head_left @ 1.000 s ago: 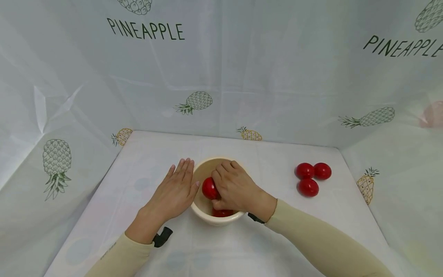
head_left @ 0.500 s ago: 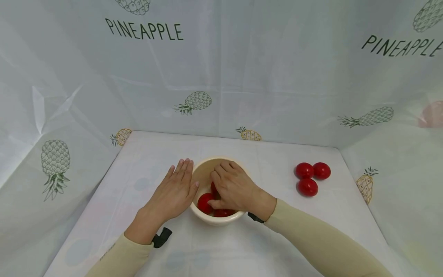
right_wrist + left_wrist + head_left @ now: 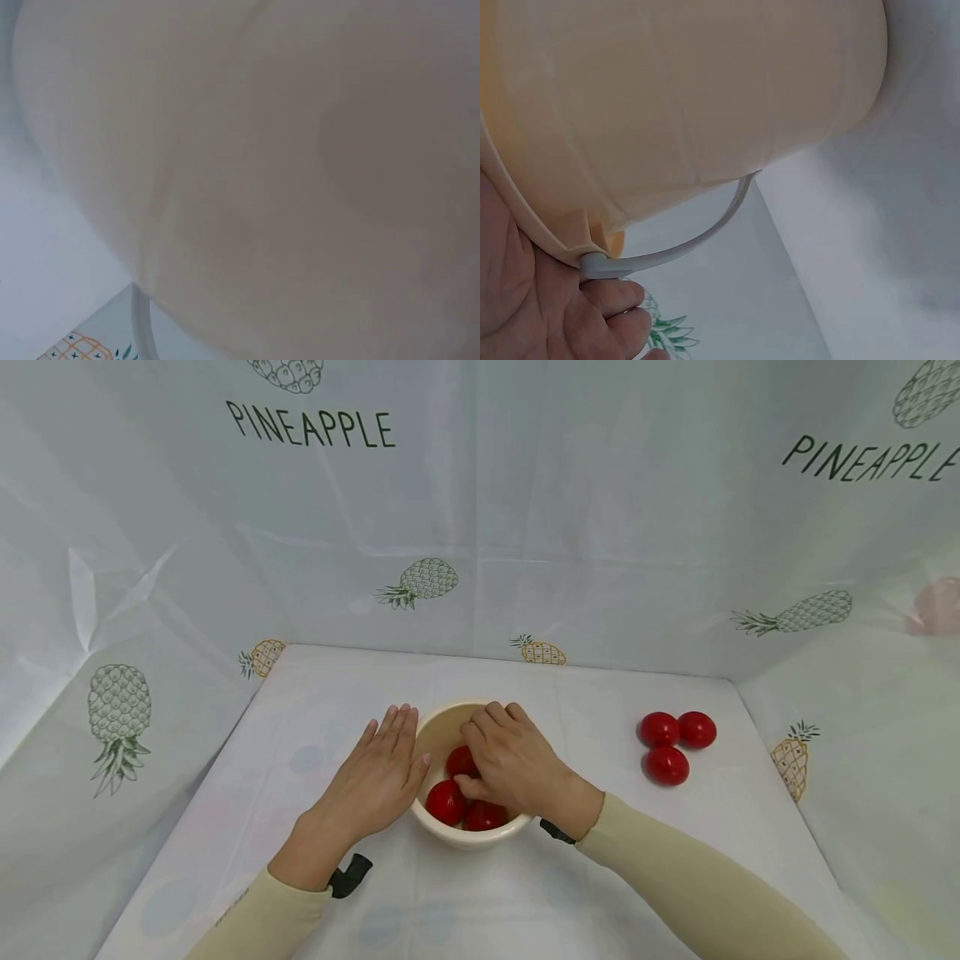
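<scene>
A cream bucket (image 3: 471, 842) with a grey handle (image 3: 667, 257) stands mid-table in the head view. Inside it lie shiny red egg-shaped pieces, one at the front left (image 3: 446, 802), one at the front (image 3: 484, 815) and one further back (image 3: 461, 762), partly behind my right hand (image 3: 517, 762). That hand reaches over the bucket's right side with its thumb out and nothing visibly gripped; its fingertips are hidden. My left hand (image 3: 378, 777) rests with straight fingers along the left rim. In the left wrist view, its palm side is beside the rim and handle joint.
Several matching red pieces sit together at the right of the table: one at the back (image 3: 659, 729), one beside it (image 3: 697, 729) and one in front (image 3: 667, 766). A pineapple-print sheet (image 3: 600, 527) rises behind the white table surface (image 3: 337, 685).
The red piece that my right hand held has dropped to the front left of the bucket. The right hand has risen slightly and shifted right; the left stays put.
</scene>
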Available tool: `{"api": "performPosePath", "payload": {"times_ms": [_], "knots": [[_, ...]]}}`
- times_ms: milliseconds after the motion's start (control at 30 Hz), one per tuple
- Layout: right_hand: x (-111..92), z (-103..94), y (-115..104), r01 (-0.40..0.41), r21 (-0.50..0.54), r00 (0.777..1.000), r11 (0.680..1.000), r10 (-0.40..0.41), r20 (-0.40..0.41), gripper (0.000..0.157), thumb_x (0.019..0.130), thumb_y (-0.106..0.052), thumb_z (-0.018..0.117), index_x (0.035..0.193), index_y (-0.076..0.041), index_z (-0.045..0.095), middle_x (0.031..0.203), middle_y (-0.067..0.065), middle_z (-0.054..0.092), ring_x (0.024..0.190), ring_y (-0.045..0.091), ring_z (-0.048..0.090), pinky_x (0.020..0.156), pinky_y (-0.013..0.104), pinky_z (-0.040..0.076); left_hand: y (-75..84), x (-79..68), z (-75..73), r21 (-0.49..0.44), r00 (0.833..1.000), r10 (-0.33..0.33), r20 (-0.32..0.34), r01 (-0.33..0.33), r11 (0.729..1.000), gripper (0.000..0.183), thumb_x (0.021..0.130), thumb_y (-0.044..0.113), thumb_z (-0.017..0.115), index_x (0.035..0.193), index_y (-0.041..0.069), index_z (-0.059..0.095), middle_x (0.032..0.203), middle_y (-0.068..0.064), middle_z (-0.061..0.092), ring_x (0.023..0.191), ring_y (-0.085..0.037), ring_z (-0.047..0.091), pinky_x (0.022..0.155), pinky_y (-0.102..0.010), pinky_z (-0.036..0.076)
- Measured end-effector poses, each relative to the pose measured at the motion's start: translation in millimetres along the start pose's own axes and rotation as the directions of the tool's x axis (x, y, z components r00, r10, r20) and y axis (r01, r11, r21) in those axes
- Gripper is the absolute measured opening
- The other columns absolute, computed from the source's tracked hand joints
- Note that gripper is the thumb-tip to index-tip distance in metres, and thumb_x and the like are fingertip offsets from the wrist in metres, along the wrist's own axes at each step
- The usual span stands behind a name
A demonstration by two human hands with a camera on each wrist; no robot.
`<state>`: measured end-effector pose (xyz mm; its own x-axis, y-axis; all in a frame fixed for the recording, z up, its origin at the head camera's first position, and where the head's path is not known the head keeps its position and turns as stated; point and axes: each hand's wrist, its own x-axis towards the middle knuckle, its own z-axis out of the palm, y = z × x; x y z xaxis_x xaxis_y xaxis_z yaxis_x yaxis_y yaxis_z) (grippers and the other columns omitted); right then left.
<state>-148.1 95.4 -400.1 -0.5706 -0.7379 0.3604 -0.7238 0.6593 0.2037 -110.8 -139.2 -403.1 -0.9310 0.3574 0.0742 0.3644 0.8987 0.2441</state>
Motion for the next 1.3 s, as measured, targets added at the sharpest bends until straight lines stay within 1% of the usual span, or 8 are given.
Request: {"api": "performPosePath", "payload": {"times_ms": [133,267,400,533,733,867,1167,1300], "knots": [[-3,-2.1,5,-0.013,-0.019,0.996,1.0,0.012,-0.085,0.047,0.093,-0.05,0.065,0.111,-0.007,0.064,0.102,0.005,0.066,0.095,0.024,0.057,0.08,0.036,0.047,-0.2,-0.2,0.0,-0.004,1.0,0.0,-0.001,0.0,1.0,0.073,0.111,0.039,0.045,0.164,-0.007,0.024,0.171,-0.024,0.028,0.162,-0.039,0.021,0.131,-0.057,0.018],[-9,-6.8,15,-0.044,-0.049,0.981,0.998,0.034,-0.19,0.049,0.092,-0.048,0.065,0.114,-0.005,0.065,0.105,0.009,0.069,0.098,0.028,0.061,0.082,0.04,0.05,-0.1,0.0,0.2,-0.011,1.0,-0.005,-0.002,0.005,1.0,0.073,0.111,0.04,0.045,0.164,-0.007,0.025,0.171,-0.024,0.028,0.162,-0.039,0.021,0.131,-0.057,0.019],[-21,-11.9,32,-0.094,-0.052,0.967,0.994,0.079,-0.241,0.051,0.091,-0.046,0.069,0.115,-0.002,0.065,0.108,0.013,0.068,0.099,0.032,0.062,0.082,0.044,0.051,0.1,-0.6,0.1,-0.02,1.0,-0.008,-0.003,0.008,1.0,0.073,0.111,0.039,0.045,0.163,-0.008,0.025,0.171,-0.024,0.028,0.162,-0.04,0.021,0.131,-0.057,0.019],[-38,-13.4,51,-0.162,-0.048,0.959,0.986,0.145,-0.245,0.054,0.088,-0.044,0.071,0.117,0.001,0.063,0.109,0.016,0.067,0.099,0.036,0.061,0.082,0.048,0.049,0.2,-0.5,0.2,-0.023,1.0,-0.01,-0.001,0.01,1.0,0.073,0.111,0.039,0.046,0.163,-0.008,0.025,0.171,-0.024,0.028,0.162,-0.04,0.021,0.131,-0.057,0.019],[-68,-10.7,75,-0.274,-0.042,0.938,0.961,0.258,-0.23,0.059,0.089,-0.046,0.067,0.121,0.003,0.063,0.113,0.021,0.067,0.102,0.041,0.059,0.083,0.053,0.049,0.2,0.7,0.7,-0.022,1.0,-0.011,0.004,0.012,1.0,0.074,0.111,0.04,0.045,0.164,-0.007,0.025,0.171,-0.024,0.027,0.162,-0.039,0.02,0.131,-0.056,0.018],[-91,-5.2,87,-0.323,-0.055,0.926,0.945,0.303,-0.227,0.063,0.09,-0.048,0.065,0.122,0.006,0.063,0.114,0.024,0.066,0.101,0.043,0.06,0.081,0.055,0.049,0.2,0.6,0.8,-0.026,1.0,-0.014,0.004,0.014,1.0,0.074,0.111,0.039,0.047,0.164,-0.007,0.025,0.171,-0.023,0.027,0.162,-0.039,0.02,0.132,-0.056,0.018],[-154,17.3,112,-0.423,-0.086,0.892,0.902,0.399,-0.211,0.078,0.094,-0.058,0.048,0.124,0.013,0.059,0.113,0.03,0.065,0.098,0.051,0.059,0.076,0.06,0.048,-0.4,1.0,2.1,-0.04,1.0,-0.016,0.006,0.016,0.999,0.074,0.111,0.038,0.048,0.164,-0.006,0.025,0.172,-0.022,0.027,0.162,-0.038,0.02,0.132,-0.054,0.019],[-182,24.9,121,-0.445,-0.102,0.883,0.889,0.418,-0.211,0.079,0.096,-0.061,0.04,0.116,0.013,0.059,0.107,0.031,0.065,0.093,0.05,0.057,0.072,0.061,0.048,-1.1,1.3,2.4,-0.038,1.0,-0.017,0.01,0.018,0.999,0.074,0.111,0.04,0.047,0.164,-0.006,0.024,0.172,-0.022,0.027,0.163,-0.037,0.019,0.132,-0.054,0.019]]}}
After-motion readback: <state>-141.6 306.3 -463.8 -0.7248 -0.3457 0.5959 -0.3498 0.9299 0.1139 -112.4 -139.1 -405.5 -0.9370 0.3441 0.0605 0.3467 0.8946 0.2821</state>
